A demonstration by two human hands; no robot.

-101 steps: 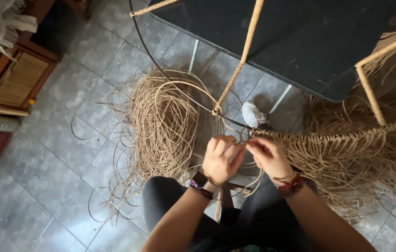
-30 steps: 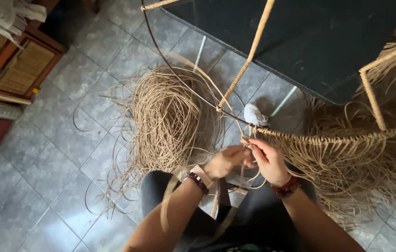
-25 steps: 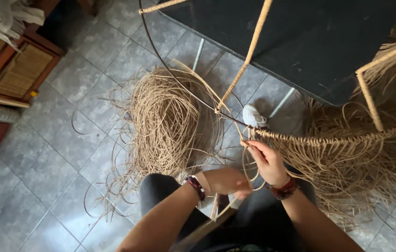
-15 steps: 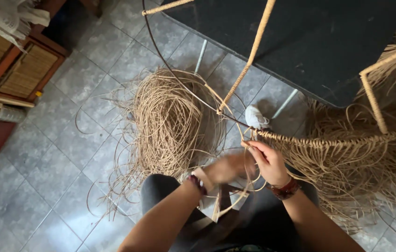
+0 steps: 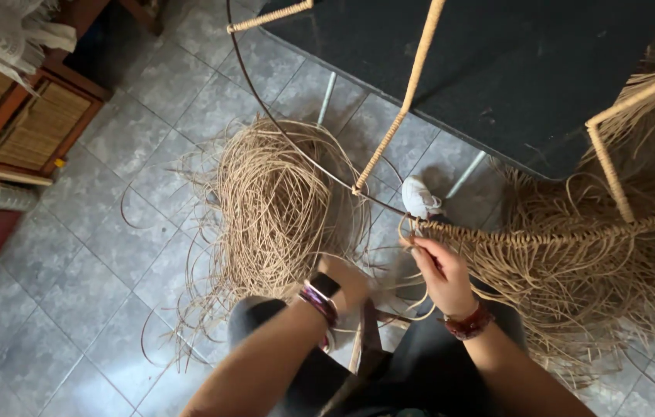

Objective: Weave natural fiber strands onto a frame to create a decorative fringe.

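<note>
**Hands at a fibre-wrapped wire frame**

A grey tiled floor [image 5: 111, 193] fills the view, with a large dark flat panel [image 5: 497, 69] at the top on thin metal legs. A wooden cabinet with woven cane door panels [image 5: 26, 123] stands at the left edge. On the tiles lies a big loose heap of tan raffia-like strands [image 5: 273, 208]. To the right, a curved thin metal wire frame [image 5: 296, 150] carries fibre-wrapped struts and a hanging fringe of the same tan fibre [image 5: 598, 286] knotted along its rim.

The right hand [image 5: 443, 274], with a reddish-brown bracelet at the wrist, is at the left end of the fringe, its fingertips pressed together on a single tan strand [image 5: 405, 232] at the wire. The left hand [image 5: 343, 282], wearing a dark watch and beaded bands, is blurred, low beside the heap; I cannot tell how its fingers are set. A small white wad [image 5: 420, 197] sits just above the right hand by the frame.
</note>
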